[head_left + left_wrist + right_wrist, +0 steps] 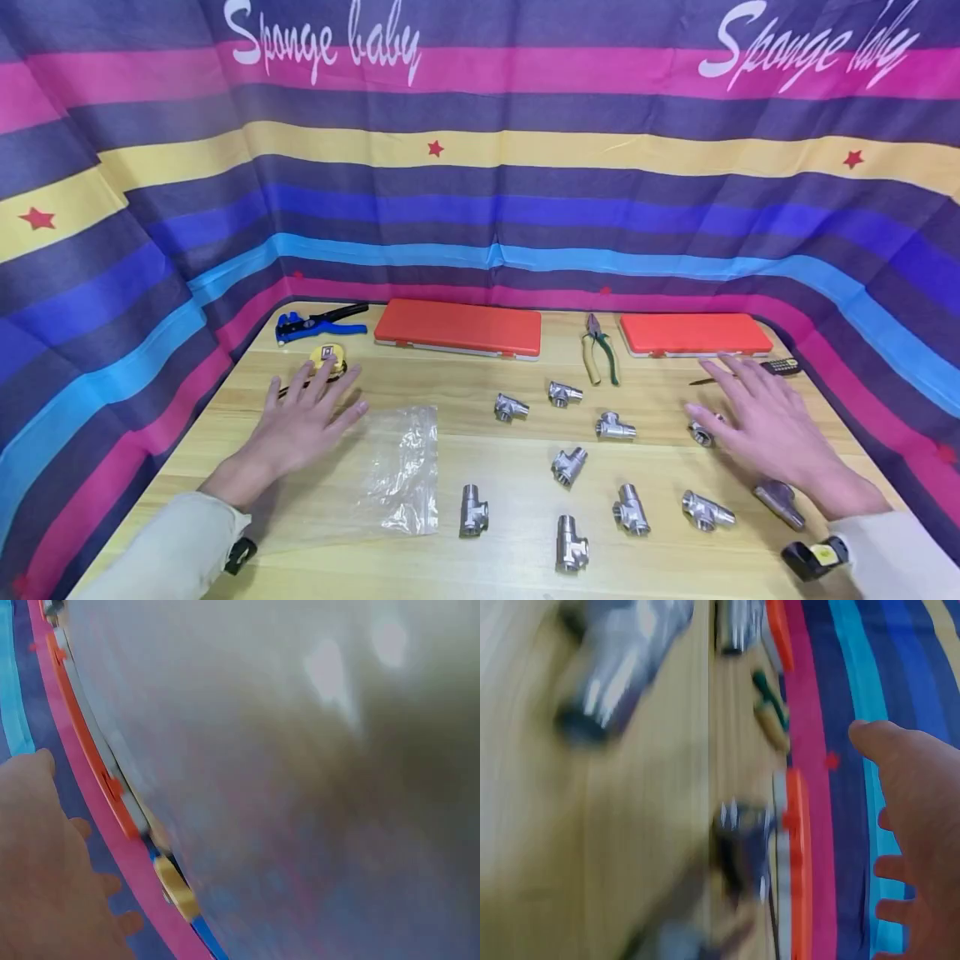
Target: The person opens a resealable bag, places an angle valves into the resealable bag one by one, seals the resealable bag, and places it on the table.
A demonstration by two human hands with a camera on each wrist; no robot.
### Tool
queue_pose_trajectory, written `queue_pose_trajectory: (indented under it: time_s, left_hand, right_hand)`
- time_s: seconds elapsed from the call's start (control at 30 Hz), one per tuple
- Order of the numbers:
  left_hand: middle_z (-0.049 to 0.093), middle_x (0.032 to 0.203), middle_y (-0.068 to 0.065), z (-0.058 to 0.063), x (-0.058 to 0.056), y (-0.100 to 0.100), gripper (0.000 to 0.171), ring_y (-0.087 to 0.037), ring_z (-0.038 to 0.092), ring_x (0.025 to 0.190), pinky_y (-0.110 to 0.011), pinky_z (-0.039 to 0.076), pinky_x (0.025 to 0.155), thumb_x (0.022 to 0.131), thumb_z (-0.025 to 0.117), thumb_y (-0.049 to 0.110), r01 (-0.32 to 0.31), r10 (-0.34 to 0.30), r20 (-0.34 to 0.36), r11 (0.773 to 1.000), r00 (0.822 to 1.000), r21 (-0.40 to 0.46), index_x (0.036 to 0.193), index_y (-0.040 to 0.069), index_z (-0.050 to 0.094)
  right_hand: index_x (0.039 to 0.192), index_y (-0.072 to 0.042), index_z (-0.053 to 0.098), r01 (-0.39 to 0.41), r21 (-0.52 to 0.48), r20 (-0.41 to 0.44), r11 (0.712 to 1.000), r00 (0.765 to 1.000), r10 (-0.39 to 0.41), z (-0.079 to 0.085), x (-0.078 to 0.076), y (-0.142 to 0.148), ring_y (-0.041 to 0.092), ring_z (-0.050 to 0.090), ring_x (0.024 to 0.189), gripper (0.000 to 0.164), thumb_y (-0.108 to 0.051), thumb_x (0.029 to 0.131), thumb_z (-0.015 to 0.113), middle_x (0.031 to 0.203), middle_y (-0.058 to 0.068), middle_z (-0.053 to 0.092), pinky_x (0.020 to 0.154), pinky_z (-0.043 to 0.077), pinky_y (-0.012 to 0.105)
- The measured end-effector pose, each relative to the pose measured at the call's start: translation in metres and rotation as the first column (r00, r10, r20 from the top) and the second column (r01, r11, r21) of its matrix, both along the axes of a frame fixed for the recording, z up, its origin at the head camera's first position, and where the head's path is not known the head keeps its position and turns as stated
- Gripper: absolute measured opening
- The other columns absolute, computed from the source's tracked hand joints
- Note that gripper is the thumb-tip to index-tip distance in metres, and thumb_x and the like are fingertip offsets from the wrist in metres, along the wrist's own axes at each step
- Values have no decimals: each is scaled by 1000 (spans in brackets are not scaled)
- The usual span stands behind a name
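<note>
Left hand and right hand both have their fingers spread out, and they hold nothing. Ten silver pipe pieces lie loose on the worktop, and none looks joined to another. A clear bag lies flat to the left of them, and I can see no pipe piece in it. My guess is that the work is at a resting point: no piece is picked up and all ten are loose. I can't tell if any part of it is finished.

Most of the pipe pieces sit between the two hands. The right hand is closest to them. One piece peeks out from under its thumb, and another lies by its wrist. In the right wrist view, the pieces are down on the worktop, apart from the fingers. The left hand is over the left part of the bag, with a yellow tape measure by its fingertips. I can't tell if it touches the bag. Two red boxes and some pliers lie at the back.
</note>
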State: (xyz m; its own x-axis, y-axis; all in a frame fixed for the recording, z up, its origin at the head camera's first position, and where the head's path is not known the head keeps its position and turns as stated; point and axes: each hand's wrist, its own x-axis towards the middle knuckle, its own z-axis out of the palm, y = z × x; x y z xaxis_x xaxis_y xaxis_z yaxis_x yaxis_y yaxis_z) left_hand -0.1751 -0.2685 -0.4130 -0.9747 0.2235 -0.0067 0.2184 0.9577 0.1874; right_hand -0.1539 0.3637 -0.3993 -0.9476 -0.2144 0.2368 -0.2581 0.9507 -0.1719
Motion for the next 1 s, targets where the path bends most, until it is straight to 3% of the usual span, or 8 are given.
queue_pose_trajectory:
  time_s: [0.23,0.4,0.57,0.7,0.83,1.0]
  left_hand:
    - [14,183,-16,-5,16,35,74,-52,12,166,-81,7,129,114,37,65,147,-145,-48,989,988,29,174,23,29]
    - [22,181,-17,-17,30,51,76,-50,20,166,-74,14,132,112,45,63,239,-237,-47,970,970,39,173,20,32]
    - [21,182,-16,-23,39,58,85,-47,19,167,-70,14,134,109,45,71,263,-264,22,964,964,39,174,18,29]
    - [21,182,-16,-23,42,59,82,-48,19,167,-72,14,133,110,46,68,270,-272,38,961,961,58,173,18,31]
    - [22,181,-15,-22,44,60,72,-48,19,167,-73,14,133,114,45,60,273,-276,36,959,960,80,173,21,32]
    - [21,181,-15,-20,47,61,64,-47,18,167,-70,15,133,117,40,52,266,-269,27,959,963,94,172,21,32]
  right_hand:
    - [171,-18,37,-126,-25,-16,992,992,126,14,-8,-67,53,35,156,81,-53,105,68,173,21,37,117,28,86]
    - [167,-13,42,-253,-23,-27,967,967,252,14,-17,-120,45,41,157,76,-53,107,65,172,18,42,123,34,76]
    - [162,-8,49,-388,-39,-24,921,922,388,9,-20,-175,38,51,151,73,-49,105,70,165,15,52,126,40,63]
    - [158,-10,55,-469,-37,0,883,883,469,2,-18,-212,33,57,146,68,-48,105,70,158,13,60,125,44,56]
    - [152,-13,62,-507,-61,37,860,860,510,-3,-15,-239,27,62,140,59,-49,106,68,151,8,66,122,49,51]
    - [146,-15,67,-494,-203,174,846,832,527,-2,-13,-264,25,62,139,51,-50,109,63,145,3,71,130,38,54]
